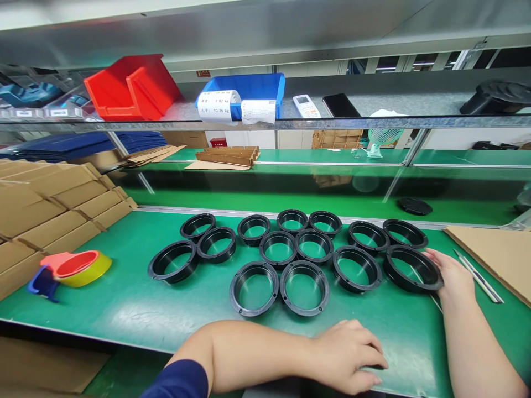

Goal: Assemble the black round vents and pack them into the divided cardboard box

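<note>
Across the middle and right of the green table (136, 309), fourteen black flanged rings (254, 312) are already set out, openings upward. Toward the right edge, the person's right hand (455, 279) touches the outermost ring's rim; its thumb is hidden, so whether it grips cannot be told. By the front edge, the left hand (348, 356) rests loosely spread, nothing visible in it. Whether more rings are left elsewhere does not show.
</note>
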{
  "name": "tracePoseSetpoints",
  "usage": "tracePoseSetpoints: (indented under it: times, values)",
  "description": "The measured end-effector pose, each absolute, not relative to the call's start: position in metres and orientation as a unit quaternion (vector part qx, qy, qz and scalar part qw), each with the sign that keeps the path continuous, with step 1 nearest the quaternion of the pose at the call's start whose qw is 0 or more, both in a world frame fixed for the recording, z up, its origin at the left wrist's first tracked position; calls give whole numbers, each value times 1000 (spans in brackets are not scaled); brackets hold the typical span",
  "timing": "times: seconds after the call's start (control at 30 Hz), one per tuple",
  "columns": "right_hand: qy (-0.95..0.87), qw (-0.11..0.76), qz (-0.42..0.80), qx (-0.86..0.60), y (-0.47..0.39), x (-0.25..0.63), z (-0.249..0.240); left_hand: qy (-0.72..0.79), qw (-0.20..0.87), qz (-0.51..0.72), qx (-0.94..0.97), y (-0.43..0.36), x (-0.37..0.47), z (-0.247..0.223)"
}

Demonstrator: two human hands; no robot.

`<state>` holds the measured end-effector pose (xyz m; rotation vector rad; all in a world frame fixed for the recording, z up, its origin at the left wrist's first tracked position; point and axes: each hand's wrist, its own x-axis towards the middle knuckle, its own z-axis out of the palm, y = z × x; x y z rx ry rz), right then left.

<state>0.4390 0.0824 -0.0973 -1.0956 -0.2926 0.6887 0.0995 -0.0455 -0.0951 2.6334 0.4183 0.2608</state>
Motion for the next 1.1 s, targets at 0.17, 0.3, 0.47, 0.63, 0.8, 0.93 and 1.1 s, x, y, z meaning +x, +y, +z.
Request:
tracePoseSetpoints:
  times: [0.17, 0.3, 0.47, 0.63, 0.8, 0.93, 1.1]
  values:
    - [-137, 786, 318, -512, 84, 440, -98, 151, 231, 88, 957, -44, 100, -97]
    - [-142, 789, 315, -508, 84, 440, -99, 151, 231, 86, 957, -44, 100, -96]
    - [-145, 787, 317, -508, 85, 443, -102, 152, 228, 89, 958, -45, 100, -94]
    - [-143, 787, 317, -510, 85, 443, -103, 155, 222, 96, 958, -47, 99, -93]
    - [-144, 788, 314, -509, 86, 444, -103, 154, 219, 102, 958, -47, 99, -93]
    - [-140, 788, 316, -510, 86, 443, -102, 154, 220, 100, 958, -47, 99, -93]
    - [-140, 789, 313, -509, 85, 441, -100, 155, 223, 94, 958, -47, 99, -94]
